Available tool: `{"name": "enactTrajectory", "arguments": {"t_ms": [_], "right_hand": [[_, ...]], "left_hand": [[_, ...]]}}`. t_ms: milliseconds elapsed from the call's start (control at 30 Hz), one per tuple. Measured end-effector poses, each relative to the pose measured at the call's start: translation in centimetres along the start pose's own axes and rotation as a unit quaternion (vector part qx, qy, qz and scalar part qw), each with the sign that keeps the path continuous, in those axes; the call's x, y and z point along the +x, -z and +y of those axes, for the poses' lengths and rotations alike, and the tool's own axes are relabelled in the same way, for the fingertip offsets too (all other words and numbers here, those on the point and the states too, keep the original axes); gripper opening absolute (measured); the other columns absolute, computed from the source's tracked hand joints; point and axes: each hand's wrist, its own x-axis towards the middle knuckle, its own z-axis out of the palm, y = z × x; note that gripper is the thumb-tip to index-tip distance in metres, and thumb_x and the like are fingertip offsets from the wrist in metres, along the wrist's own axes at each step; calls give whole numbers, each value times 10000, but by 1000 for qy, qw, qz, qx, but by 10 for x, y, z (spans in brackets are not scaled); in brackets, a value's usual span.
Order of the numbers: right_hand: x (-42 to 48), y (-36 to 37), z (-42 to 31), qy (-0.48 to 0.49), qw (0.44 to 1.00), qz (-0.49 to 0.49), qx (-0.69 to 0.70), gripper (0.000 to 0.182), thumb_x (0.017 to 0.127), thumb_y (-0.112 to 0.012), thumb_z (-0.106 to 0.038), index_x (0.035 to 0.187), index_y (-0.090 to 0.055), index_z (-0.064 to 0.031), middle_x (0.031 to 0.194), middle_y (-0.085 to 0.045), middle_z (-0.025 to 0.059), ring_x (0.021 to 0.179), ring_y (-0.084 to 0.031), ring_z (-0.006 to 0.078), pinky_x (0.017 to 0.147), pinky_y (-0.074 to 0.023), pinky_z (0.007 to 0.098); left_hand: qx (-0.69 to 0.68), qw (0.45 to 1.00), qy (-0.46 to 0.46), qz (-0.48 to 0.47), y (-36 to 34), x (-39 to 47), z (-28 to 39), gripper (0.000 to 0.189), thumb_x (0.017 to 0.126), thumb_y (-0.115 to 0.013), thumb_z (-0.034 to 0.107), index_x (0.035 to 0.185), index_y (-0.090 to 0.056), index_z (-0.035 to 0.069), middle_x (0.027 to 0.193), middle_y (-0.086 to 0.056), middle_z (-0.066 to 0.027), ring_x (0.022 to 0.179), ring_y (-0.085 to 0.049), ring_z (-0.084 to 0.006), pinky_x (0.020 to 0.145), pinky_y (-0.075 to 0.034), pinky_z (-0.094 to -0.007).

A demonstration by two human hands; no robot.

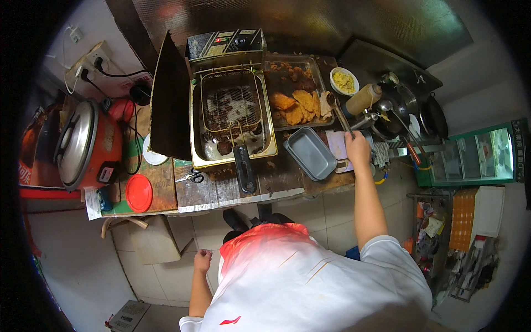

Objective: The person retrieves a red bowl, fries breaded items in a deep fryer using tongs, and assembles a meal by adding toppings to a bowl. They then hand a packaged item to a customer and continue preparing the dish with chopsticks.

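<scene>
My right hand [357, 149] grips a pair of metal tongs [342, 116] at the counter's right half. The tips of the tongs meet a pale piece of food [325, 104] at the tray's right edge; whether they clasp it I cannot tell. Golden fried pieces [295, 110] lie in the clear tray [286, 125], with darker crumbs behind them. To its left stands a deep fryer [275, 150], its wire basket [215, 97] sitting over foaming oil, the black handle [244, 170] towards me. My left hand [203, 260] hangs low beside my body, fingers curled, holding nothing visible.
A grey rectangular pan [311, 153] sits before the tray. Behind the tongs are a bowl of yellow food [344, 81] and a squeeze bottle [365, 98]. Scissors [191, 177], a red lid [139, 193] and a red rice cooker [93, 145] are on the left; a ladle [385, 106] is right.
</scene>
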Motion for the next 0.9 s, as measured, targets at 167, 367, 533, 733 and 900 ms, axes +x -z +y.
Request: {"name": "enactTrajectory", "arguments": {"t_ms": [167, 367, 533, 733, 900], "right_hand": [[5, 6, -6, -13, 1000, -18, 14, 426, 926, -538, -368, 1107, -634, 5, 983, -675, 244, 944, -630, 421, 823, -489, 498], [-13, 11, -7, 2, 999, -31, -33, 408, 923, -549, -358, 1130, -630, -16, 973, -677, 232, 919, -632, 419, 792, -498, 480], [-21, 4, 7, 17, 1000, -5, 3, 386, 923, -551, -341, 1131, -622, -24, 954, -679, 233, 891, -638, 419, 777, -496, 497], [-6, -6, -12, 43, 997, 7, -61, 348, 910, -568, -341, 1064, -635, -36, 901, -678, 228, 850, -640, 426, 747, -501, 499], [1, -14, -15, 25, 990, -17, -140, 313, 916, -561, -353, 943, -608, -44, 895, -675, 203, 856, -649, 419, 723, -521, 506]], "left_hand": [[-31, 999, -16, 3, 5, 7, -4, 178, 846, -653, 148, 905, -608, -13, 757, -638, -61, 667, -583, -141, 642, -481, -291], [-32, 999, 1, 0, 2, 2, -4, 187, 850, -650, 147, 926, -605, -18, 793, -649, -71, 689, -599, -147, 662, -489, -292], [-21, 1000, -7, -8, 1, 2, -7, 198, 853, -649, 154, 927, -608, -25, 806, -656, -78, 691, -603, -152, 666, -491, -292], [-13, 1000, 0, -5, 4, 3, 2, 202, 856, -646, 161, 921, -606, -26, 773, -642, -68, 676, -590, -144, 649, -482, -287], [-10, 1000, -7, 5, 5, 1, 17, 187, 857, -638, 155, 912, -607, -21, 755, -629, -55, 662, -570, -132, 629, -468, -279]]}}
